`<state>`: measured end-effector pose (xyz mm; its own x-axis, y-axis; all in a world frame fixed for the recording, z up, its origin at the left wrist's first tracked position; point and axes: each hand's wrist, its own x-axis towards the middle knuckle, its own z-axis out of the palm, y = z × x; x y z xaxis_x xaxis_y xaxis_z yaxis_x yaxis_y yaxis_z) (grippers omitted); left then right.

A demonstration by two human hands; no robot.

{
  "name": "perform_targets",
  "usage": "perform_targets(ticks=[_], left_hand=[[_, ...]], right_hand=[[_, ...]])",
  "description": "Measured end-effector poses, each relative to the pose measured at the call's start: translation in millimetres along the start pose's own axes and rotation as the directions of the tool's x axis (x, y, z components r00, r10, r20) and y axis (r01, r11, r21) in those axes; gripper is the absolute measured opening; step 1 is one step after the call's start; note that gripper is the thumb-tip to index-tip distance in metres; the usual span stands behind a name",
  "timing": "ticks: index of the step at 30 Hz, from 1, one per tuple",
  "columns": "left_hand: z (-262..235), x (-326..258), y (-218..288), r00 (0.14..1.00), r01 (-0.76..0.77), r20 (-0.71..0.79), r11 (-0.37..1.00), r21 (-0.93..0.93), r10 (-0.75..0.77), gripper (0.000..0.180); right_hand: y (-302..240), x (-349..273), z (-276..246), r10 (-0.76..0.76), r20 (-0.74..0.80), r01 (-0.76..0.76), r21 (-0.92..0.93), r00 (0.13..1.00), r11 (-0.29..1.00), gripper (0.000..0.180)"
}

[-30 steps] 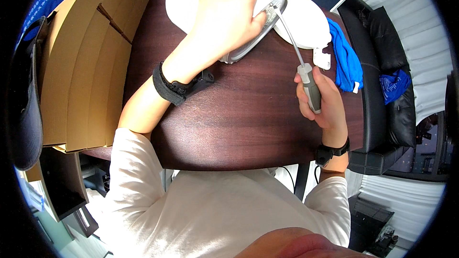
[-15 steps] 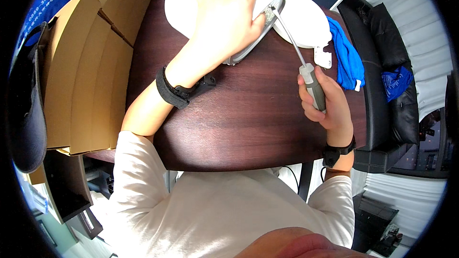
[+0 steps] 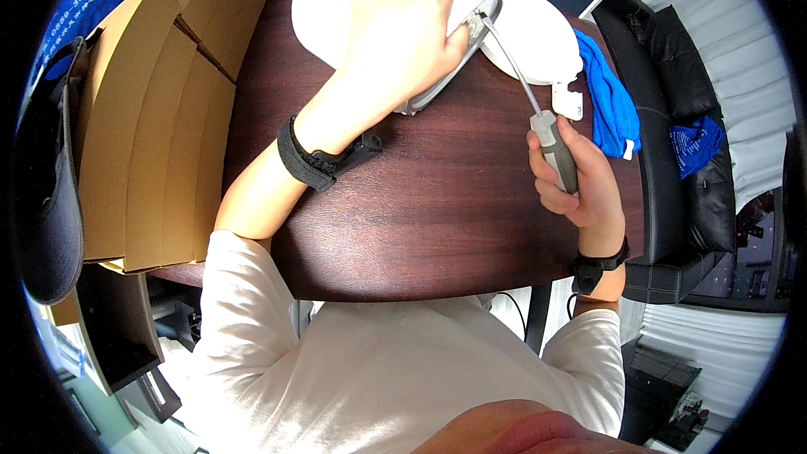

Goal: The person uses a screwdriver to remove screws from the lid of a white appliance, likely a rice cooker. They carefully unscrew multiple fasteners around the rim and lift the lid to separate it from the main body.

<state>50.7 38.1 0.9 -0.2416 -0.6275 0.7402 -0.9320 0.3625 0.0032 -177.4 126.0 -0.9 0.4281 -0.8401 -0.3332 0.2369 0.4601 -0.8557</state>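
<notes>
Two hands at work on one dark wooden table (image 3: 420, 227). Left hand (image 3: 403, 29) lies flat, fingers spread, pressing down on a white device (image 3: 336, 8) at the far edge of the table; it grips nothing, only pins the thing. Right hand (image 3: 580, 189) is clenched round the grey handle of a screwdriver (image 3: 538, 109), held nearer the right edge. The thin shaft runs up and left from the handle, and its tip meets the grey rim of the device just beside the left thumb.

Step in hand, as I judge it: working a fastener or a seam on the device rim, with the left hand bracing the body against the tool's push. Whether the tip sits in a screw head or in a gap I cannot tell; the spot is too small. The next move calls for the shaft kept in line with that point and the flat hand kept heavy, or the tip may skid off across the white shell.

Count:
- device, one; a rounded white part (image 3: 534, 29) lies touching it on the right, whether joined or separate unclear
- screwdriver, one
- blue cloth (image 3: 609, 101), one, just beyond the white part, by the table's right edge
- black wrist straps, two, one per arm
- cardboard boxes (image 3: 160, 118), one stack along the left side, number unclear
- black sofa (image 3: 672, 168), one, right of the table
</notes>
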Motion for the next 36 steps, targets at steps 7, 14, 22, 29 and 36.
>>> perform_targets(ticks=[7, 14, 22, 29, 36], left_hand=[[-1.0, 0.5, -1.2, 1.0, -0.011, 0.0, 1.0, 0.001, 0.011, 0.06], [-0.6, 1.4, -2.9, 0.999, -0.035, 0.009, 0.999, 0.011, 0.034, 0.061], [-1.3, 2.3, -1.2, 1.0, -0.011, 0.013, 1.0, -0.009, 0.011, 0.061], [-1.0, 0.5, -1.9, 1.0, -0.013, 0.007, 1.0, -0.028, 0.013, 0.061], [0.0, -0.1, -1.3, 1.0, 0.0, 0.01, 1.0, -0.01, 0.0, 0.062]], right_hand=[[-9.9, -2.6, 7.8, -0.044, 0.031, 0.05, -0.259, 0.999, 0.965, 0.041], [-15.1, 10.4, -9.7, -0.783, 0.35, 0.041, -0.922, 0.514, -0.385, 0.023], [-8.2, 22.6, -37.4, -0.558, -0.05, 0.376, -0.69, 0.828, 0.619, 0.027], [12.9, 18.5, -16.5, -0.229, -0.06, 0.202, -0.288, 0.972, 0.936, 0.045], [13.8, 17.8, -12.3, -0.167, -0.038, 0.153, -0.243, 0.985, 0.958, 0.045]])
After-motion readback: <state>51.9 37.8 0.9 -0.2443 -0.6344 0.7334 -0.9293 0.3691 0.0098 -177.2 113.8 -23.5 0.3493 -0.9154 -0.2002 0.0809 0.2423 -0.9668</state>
